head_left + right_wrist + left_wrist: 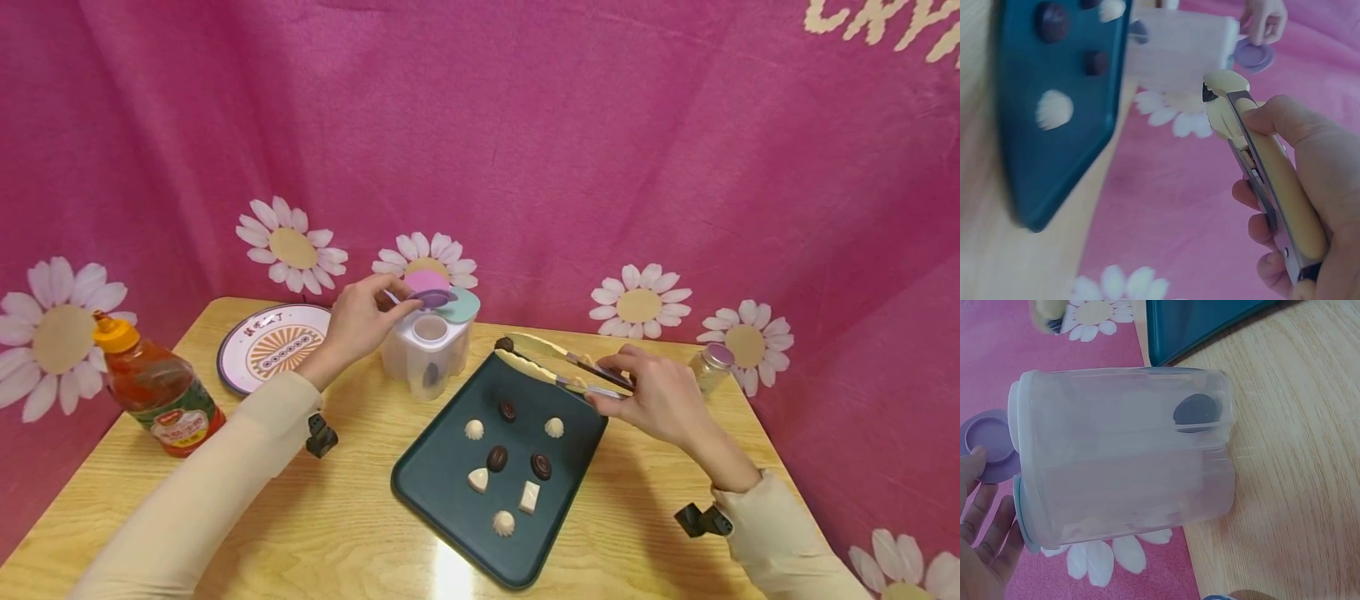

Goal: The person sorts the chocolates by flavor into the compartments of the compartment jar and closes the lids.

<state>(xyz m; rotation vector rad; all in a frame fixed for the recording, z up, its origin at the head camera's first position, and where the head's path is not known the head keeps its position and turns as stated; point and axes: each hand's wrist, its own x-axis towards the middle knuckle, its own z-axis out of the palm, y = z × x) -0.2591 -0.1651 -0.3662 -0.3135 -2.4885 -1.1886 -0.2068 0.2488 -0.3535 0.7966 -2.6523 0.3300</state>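
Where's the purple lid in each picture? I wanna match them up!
Head: the purple lid is near the middle, pinched by the left hand.
Left wrist: the purple lid is at the left edge, about halfway down.
Right wrist: the purple lid is near the top, right of centre.
Shared landmark: the cloudy plastic container, its top beside the lid.
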